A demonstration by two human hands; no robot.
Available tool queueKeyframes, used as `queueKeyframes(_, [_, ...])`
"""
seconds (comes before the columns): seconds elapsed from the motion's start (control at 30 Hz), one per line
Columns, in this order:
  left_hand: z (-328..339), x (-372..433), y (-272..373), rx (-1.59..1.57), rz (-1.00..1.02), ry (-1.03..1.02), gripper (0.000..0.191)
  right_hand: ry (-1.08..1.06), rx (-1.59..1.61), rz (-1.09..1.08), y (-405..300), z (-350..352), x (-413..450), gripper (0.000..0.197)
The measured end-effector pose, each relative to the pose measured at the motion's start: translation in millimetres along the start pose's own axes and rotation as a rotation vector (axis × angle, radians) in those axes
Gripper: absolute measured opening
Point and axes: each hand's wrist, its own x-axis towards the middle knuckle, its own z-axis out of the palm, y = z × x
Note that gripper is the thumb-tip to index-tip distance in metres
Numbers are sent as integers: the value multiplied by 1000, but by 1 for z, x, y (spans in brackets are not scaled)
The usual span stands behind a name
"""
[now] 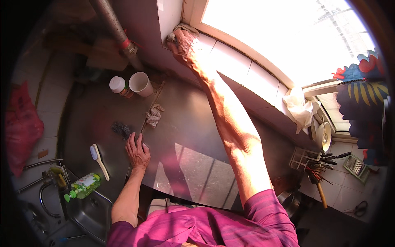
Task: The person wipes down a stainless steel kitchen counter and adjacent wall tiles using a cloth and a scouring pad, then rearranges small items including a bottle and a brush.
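Note:
Stretched up to the far left corner of the tiled window sill (231,58), my right hand (184,46) grips a bunched cloth (189,29). Part of that cloth is hidden beneath the fingers. My left hand (138,151) rests palm down on the metal countertop (185,132), its fingers spread and holding nothing. Just beyond its fingertips lies a dark scouring pad (121,129), probably of steel wool. A crumpled rag (155,115) sits on the seam of the countertop, ahead of the left hand.
A white cup (141,84) and a white-capped bottle (118,85) stand at the back. On the left are a scrub brush (99,161), a green pump bottle (82,186) and a sink (89,216). A plastic bag (300,106) hangs by the window. Knives (330,159) fill a rack at right.

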Motion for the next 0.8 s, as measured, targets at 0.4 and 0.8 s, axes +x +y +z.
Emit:
queueKeyframes(0.4, [3,-7,-3,10,-20,36,52,-43,-325,550,26,-165,-161,25])
queueKeyframes(0.8, [9,-1,0,-34,-19,57,48,-124,-391,194,-16,-80,-68,34])
